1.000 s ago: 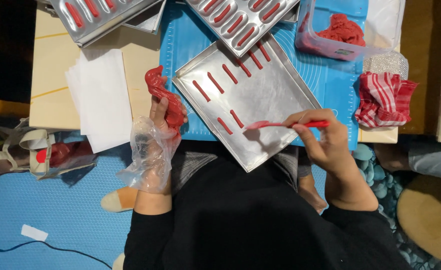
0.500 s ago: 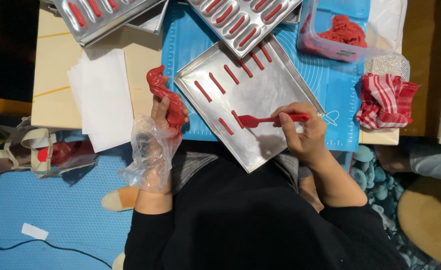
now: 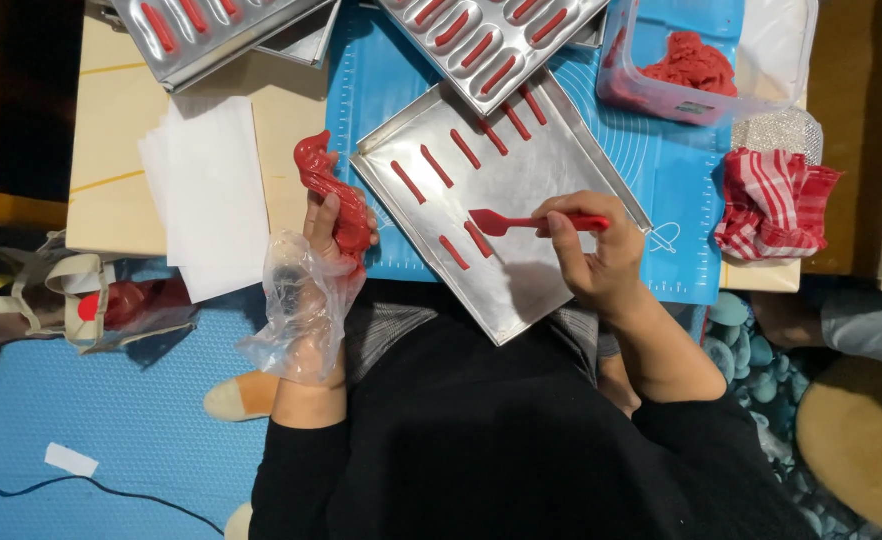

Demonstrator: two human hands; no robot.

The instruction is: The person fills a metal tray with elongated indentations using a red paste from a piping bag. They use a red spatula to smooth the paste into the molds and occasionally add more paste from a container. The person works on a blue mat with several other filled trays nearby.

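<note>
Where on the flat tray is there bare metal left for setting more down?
Flat tray: bare along the right side above the red spatula and the near corner below the right hand. Crowded: red strips along its left and top.

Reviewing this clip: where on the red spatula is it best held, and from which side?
Grip the red spatula by its straight handle, coming from the right hand's side. The flat blade points left over the metal tray, near the red strips, so the handle end probably gives the cleanest hold.
</note>
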